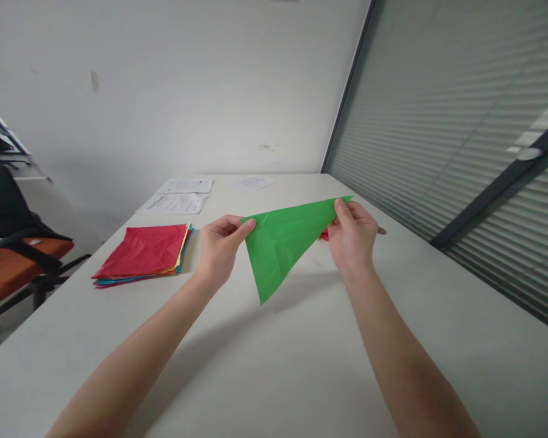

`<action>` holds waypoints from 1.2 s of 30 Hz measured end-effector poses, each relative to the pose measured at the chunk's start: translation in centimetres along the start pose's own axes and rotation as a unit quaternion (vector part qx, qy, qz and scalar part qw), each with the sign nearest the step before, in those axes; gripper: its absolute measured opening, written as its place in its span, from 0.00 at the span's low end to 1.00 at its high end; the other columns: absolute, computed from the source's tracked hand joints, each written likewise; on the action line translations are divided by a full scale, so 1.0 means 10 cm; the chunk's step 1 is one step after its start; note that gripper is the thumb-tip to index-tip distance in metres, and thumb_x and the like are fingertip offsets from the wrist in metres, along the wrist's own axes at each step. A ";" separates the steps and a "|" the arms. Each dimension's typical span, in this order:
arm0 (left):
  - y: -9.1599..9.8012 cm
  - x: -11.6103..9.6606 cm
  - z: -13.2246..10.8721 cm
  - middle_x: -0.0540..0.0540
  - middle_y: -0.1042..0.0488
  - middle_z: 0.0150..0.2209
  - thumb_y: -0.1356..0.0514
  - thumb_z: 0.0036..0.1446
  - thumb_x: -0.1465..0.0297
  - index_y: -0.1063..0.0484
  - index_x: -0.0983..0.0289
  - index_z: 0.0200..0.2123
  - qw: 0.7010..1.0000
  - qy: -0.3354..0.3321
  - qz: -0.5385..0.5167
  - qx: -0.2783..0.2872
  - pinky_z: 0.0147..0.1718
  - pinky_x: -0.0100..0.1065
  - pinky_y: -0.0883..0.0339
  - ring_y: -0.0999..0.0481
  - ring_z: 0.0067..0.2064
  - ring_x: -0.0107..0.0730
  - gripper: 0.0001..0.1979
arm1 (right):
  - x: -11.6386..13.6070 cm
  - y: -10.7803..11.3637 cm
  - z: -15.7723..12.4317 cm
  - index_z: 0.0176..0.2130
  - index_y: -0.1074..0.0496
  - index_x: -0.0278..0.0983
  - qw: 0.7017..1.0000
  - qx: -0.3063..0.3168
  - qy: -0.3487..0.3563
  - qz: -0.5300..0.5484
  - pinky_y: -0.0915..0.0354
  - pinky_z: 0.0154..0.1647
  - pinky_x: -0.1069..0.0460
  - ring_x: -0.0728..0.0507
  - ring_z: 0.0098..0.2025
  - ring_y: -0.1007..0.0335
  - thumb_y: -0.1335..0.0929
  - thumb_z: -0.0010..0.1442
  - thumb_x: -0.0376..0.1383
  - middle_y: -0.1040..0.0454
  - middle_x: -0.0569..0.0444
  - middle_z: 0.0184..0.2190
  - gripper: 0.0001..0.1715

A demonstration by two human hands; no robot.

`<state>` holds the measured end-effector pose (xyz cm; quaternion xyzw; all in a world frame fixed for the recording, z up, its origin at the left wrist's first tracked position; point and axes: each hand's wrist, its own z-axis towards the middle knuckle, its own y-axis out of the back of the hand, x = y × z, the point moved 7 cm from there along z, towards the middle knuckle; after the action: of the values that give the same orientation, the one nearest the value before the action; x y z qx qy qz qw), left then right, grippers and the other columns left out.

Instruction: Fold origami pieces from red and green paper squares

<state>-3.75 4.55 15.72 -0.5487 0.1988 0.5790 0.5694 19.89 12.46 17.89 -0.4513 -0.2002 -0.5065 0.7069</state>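
Note:
A green paper sheet (283, 240) folded into a triangle hangs in the air above the white table (301, 365). My left hand (221, 246) pinches its left corner between thumb and fingers. My right hand (352, 236) pinches the right corner near the top tip. The triangle's long point hangs down toward the table. A bit of red paper (324, 235) shows just behind my right hand, mostly hidden.
A stack of coloured paper sheets (144, 260) with red on top lies left of my hands. Printed white papers (178, 201) lie farther back. An orange chair (13, 267) stands at the far left. A blinds-covered glass wall (461, 134) runs along the right.

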 end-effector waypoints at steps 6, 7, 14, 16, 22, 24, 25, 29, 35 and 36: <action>0.02 -0.03 0.02 0.47 0.32 0.19 0.26 0.36 0.63 0.29 0.65 0.19 1.000 -0.006 0.016 -0.003 0.25 0.28 0.40 0.33 0.24 0.22 0.16 | 0.01 0.02 0.01 0.23 0.32 0.38 1.000 -0.010 0.010 0.005 0.33 0.33 0.50 0.49 0.27 0.33 0.23 0.46 0.45 0.33 0.60 0.22 0.19; 0.02 -0.03 0.02 0.47 0.32 0.19 0.26 0.36 0.64 0.29 0.65 0.19 1.000 -0.006 0.019 -0.003 0.24 0.28 0.40 0.33 0.23 0.22 0.16 | 0.01 0.02 0.01 0.23 0.32 0.38 1.000 -0.009 0.010 0.002 0.33 0.33 0.50 0.49 0.28 0.33 0.24 0.47 0.45 0.33 0.59 0.22 0.19; 0.01 -0.05 0.02 0.47 0.32 0.18 0.26 0.35 0.64 0.28 0.65 0.19 1.000 -0.006 0.014 -0.010 0.23 0.27 0.41 0.34 0.22 0.21 0.15 | 0.02 0.02 0.02 0.24 0.32 0.38 1.000 -0.011 0.016 -0.009 0.32 0.33 0.49 0.48 0.28 0.32 0.24 0.45 0.48 0.32 0.59 0.23 0.20; 0.01 -0.05 0.02 0.47 0.32 0.18 0.26 0.34 0.65 0.28 0.65 0.18 1.000 -0.004 0.009 -0.011 0.23 0.27 0.42 0.34 0.22 0.21 0.15 | 0.03 0.01 0.02 0.24 0.32 0.38 1.000 -0.009 0.017 -0.005 0.32 0.33 0.50 0.49 0.27 0.32 0.24 0.45 0.47 0.32 0.59 0.22 0.20; 0.02 -0.06 0.01 0.47 0.31 0.18 0.26 0.34 0.64 0.28 0.65 0.18 1.000 -0.006 0.022 -0.019 0.24 0.28 0.40 0.33 0.23 0.22 0.15 | 0.02 0.02 0.02 0.23 0.33 0.39 1.000 -0.017 0.015 -0.013 0.32 0.31 0.50 0.49 0.26 0.34 0.23 0.44 0.49 0.33 0.60 0.22 0.22; 0.02 -0.05 0.01 0.47 0.31 0.19 0.26 0.34 0.63 0.28 0.65 0.19 1.000 -0.004 0.020 -0.018 0.24 0.28 0.40 0.33 0.23 0.22 0.15 | 0.02 0.02 0.02 0.23 0.33 0.39 1.000 -0.015 0.018 -0.016 0.33 0.31 0.50 0.49 0.26 0.34 0.24 0.45 0.49 0.33 0.60 0.22 0.22; 0.02 -0.05 0.01 0.48 0.31 0.19 0.26 0.35 0.63 0.28 0.65 0.19 1.000 -0.003 0.019 -0.017 0.24 0.28 0.40 0.33 0.23 0.22 0.16 | 0.02 0.02 0.02 0.24 0.33 0.39 1.000 -0.012 0.021 -0.018 0.33 0.31 0.50 0.49 0.26 0.34 0.24 0.46 0.49 0.34 0.60 0.22 0.21; 0.02 -0.05 0.02 0.48 0.31 0.19 0.27 0.36 0.62 0.27 0.65 0.19 1.000 -0.002 0.023 -0.014 0.24 0.29 0.40 0.33 0.23 0.23 0.15 | 0.03 0.01 0.02 0.23 0.34 0.39 0.999 0.001 0.029 -0.025 0.34 0.31 0.50 0.49 0.27 0.34 0.25 0.49 0.48 0.35 0.60 0.22 0.20; 0.08 -0.08 0.05 0.48 0.29 0.20 0.27 0.38 0.63 0.27 0.65 0.20 0.997 -0.061 0.039 -0.037 0.25 0.28 0.40 0.34 0.23 0.22 0.14 | 0.04 -0.03 0.00 0.24 0.34 0.39 1.000 0.004 0.021 -0.007 0.33 0.33 0.50 0.49 0.27 0.34 0.25 0.47 0.50 0.34 0.60 0.22 0.21; 0.08 -0.09 0.05 0.48 0.29 0.20 0.28 0.39 0.63 0.27 0.65 0.20 0.995 -0.073 0.051 -0.038 0.25 0.27 0.40 0.34 0.23 0.22 0.14 | 0.04 -0.05 -0.02 0.25 0.33 0.40 1.000 0.008 0.013 -0.007 0.33 0.33 0.50 0.49 0.28 0.33 0.25 0.47 0.50 0.33 0.60 0.23 0.21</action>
<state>-4.88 4.33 16.30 -0.5154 0.1623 0.6532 0.5305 19.60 12.08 18.28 -0.4373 -0.1981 -0.5156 0.7097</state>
